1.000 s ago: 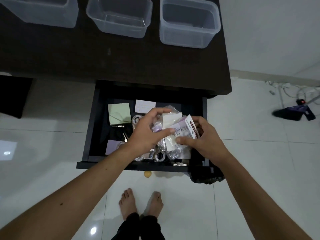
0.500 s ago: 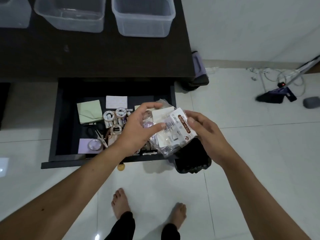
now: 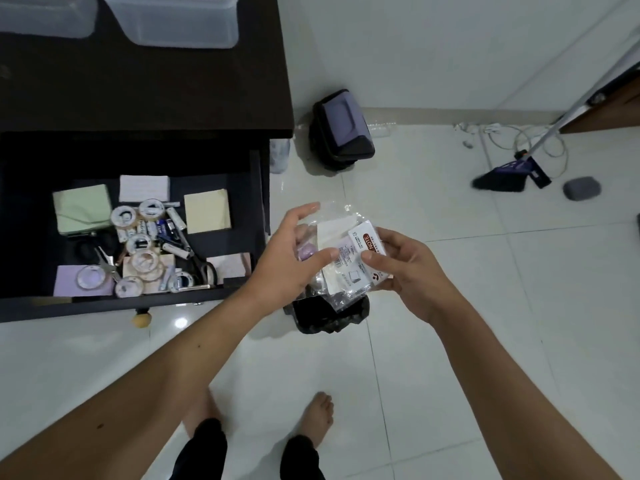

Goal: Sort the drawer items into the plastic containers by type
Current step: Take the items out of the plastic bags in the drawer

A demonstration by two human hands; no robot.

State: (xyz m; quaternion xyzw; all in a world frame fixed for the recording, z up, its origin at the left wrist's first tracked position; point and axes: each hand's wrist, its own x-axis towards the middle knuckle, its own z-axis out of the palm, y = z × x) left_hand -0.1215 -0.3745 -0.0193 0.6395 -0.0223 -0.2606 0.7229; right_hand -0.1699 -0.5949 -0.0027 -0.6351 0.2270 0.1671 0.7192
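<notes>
Both hands hold a bundle of clear plastic wrappers (image 3: 341, 268) with a sticky-note label, just right of the open drawer (image 3: 256, 202) and above a small black bin (image 3: 329, 315). My left hand (image 3: 289, 258) pinches the bundle's left side; my right hand (image 3: 403, 268) grips its right edge. Inside the drawer lie sticky-note pads (image 3: 207, 210), tape rolls (image 3: 145, 261), batteries (image 3: 175, 220) and scissors (image 3: 199, 261). Two clear plastic containers (image 3: 180, 22) stand on the dark desk (image 3: 145, 91) at the top.
A second black bin with a purple lid (image 3: 341, 129) leans by the desk's right side. A broom (image 3: 512, 174), cables (image 3: 512, 136) and a grey object (image 3: 581, 188) lie on the white tiled floor at right. My bare feet (image 3: 318, 415) are below.
Both hands have carried the wrapper bundle out of the drawer and to the right, over the small black bin. The view has swung right, so the drawer items now show uncovered.
</notes>
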